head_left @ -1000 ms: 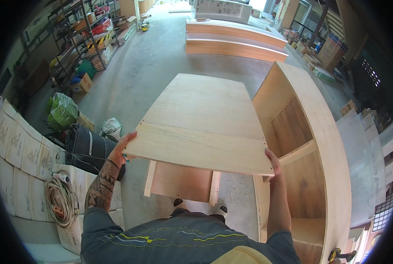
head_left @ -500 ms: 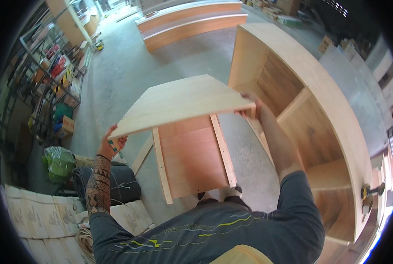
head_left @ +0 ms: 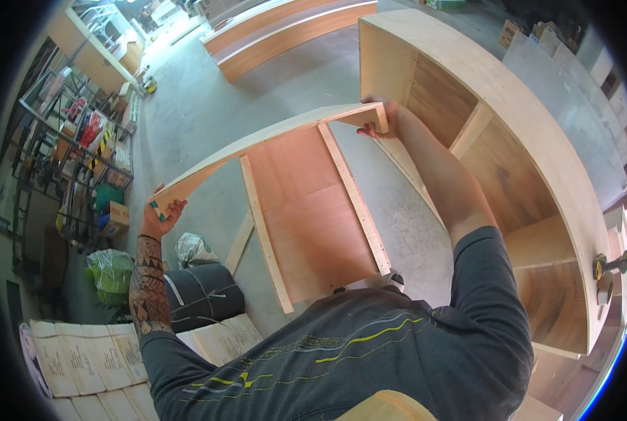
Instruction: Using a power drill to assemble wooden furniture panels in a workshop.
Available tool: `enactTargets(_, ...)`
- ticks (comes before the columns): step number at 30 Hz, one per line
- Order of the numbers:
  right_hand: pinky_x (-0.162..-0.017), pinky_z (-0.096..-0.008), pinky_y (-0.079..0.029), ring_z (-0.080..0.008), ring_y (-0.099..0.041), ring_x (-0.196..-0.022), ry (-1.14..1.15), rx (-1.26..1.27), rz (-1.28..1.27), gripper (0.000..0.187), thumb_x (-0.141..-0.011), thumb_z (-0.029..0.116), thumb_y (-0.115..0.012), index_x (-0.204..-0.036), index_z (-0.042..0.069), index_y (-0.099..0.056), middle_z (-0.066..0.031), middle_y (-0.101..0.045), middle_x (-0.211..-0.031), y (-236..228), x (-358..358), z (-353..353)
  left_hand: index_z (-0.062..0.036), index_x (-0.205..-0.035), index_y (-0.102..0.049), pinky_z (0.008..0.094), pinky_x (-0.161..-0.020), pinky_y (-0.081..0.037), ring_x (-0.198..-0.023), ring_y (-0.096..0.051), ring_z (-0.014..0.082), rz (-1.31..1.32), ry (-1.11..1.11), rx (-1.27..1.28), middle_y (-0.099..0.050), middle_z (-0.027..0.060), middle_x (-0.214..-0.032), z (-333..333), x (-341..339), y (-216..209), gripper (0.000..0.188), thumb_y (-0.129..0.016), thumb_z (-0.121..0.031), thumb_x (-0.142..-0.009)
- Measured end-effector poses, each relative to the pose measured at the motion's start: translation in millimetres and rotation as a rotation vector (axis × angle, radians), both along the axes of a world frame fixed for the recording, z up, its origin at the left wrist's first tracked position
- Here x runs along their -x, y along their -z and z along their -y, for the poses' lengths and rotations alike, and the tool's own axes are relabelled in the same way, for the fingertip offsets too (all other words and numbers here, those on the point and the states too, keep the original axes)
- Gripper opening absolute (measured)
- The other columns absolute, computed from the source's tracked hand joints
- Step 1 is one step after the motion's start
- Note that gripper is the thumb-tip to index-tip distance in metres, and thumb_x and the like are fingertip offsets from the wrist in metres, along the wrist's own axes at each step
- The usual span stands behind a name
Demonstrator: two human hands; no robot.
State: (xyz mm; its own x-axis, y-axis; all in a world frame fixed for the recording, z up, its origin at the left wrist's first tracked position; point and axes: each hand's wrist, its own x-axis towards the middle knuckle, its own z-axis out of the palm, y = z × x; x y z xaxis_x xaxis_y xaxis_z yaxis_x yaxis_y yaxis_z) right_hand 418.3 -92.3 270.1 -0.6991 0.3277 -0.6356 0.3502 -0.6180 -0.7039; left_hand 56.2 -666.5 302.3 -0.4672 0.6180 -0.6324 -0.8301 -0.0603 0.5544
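Observation:
A pale wooden panel (head_left: 268, 132) is held up in front of me by its two near corners, its long edge facing me. My left hand (head_left: 163, 212) is closed around the left corner, with some fingers curled on the underside. At the right corner, my right hand (head_left: 384, 118) grips the panel from above and below. Beneath it lies a reddish plywood board (head_left: 310, 217) with a pale wooden strip (head_left: 355, 193) along its right side and another strip (head_left: 263, 228) along its left. I cannot tell whether the board and panel are joined.
A large open wooden cabinet (head_left: 468, 77) stands close on my right, with a yellow-and-black tool (head_left: 600, 266) on its side. A dark rolled bundle (head_left: 205, 295), a green plastic bag (head_left: 110, 274) and stacked pale packages (head_left: 82, 354) lie left. Cluttered shelving (head_left: 82, 133) stands beyond.
The panel has tilted, so its broad top face has narrowed to its edge and underside. Both hands have moved up and a little left in view, still holding the corners.

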Motion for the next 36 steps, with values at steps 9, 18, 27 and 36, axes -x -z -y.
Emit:
enactTargets(9,-0.044,-0.023,-0.053,-0.0242,-0.067,-0.073,-0.068,0.04,-0.045,0.051,-0.096,0.053,-0.055,-0.116,0.006,-0.063,-0.0133,-0.063,-0.096,14.8,-14.1,10.6,0.0175,-0.127,-0.045,0.0199,-0.052,-0.057,-0.07,-0.063,0.0192,-0.128,-0.103,0.021,-0.053,0.0239,-0.103,9.9,-30.0,13.8,0.074,-0.067,-0.046,-0.096)
enactTargets(18,-0.043,-0.024,-0.055,-0.0192,-0.066,-0.068,0.0,0.025,0.065,0.05,-0.095,0.051,-0.057,-0.108,0.004,-0.064,-0.0141,-0.063,-0.086,12.6,-13.2,13.8,0.0147,-0.129,-0.045,0.0183,-0.051,-0.056,-0.066,-0.061,0.0131,0.004,-0.032,-0.022,-0.052,0.0187,-0.098,9.6,-34.9,16.3,0.073,-0.062,-0.049,-0.098)
enactTargets(27,-0.041,-0.0303,-0.056,-0.0205,-0.063,-0.05,-0.044,0.064,0.033,0.05,-0.096,0.052,-0.057,-0.1,0.002,-0.065,-0.0148,-0.064,-0.074,19.5,-28.1,17.4,0.0095,-0.129,-0.051,0.0221,-0.053,-0.06,-0.076,-0.068,0.0196,0.033,-0.048,-0.107,-0.059,0.0184,-0.099,13.9,-59.7,29.7,0.065,-0.063,-0.047,-0.099)
enactTargets(36,-0.057,-0.0444,-0.06,-0.0208,-0.071,-0.074,-0.009,0.05,-0.044,0.046,-0.101,0.046,-0.049,-0.117,0.006,-0.064,-0.0113,-0.073,-0.097,130.6,-112.5,60.3,-0.0068,-0.123,-0.064,0.0346,-0.056,-0.062,-0.074,-0.073,0.0231,-0.088,0.109,0.016,-0.071,0.011,-0.101,61.3,-128.6,127.1,0.052,-0.063,-0.052,-0.097)
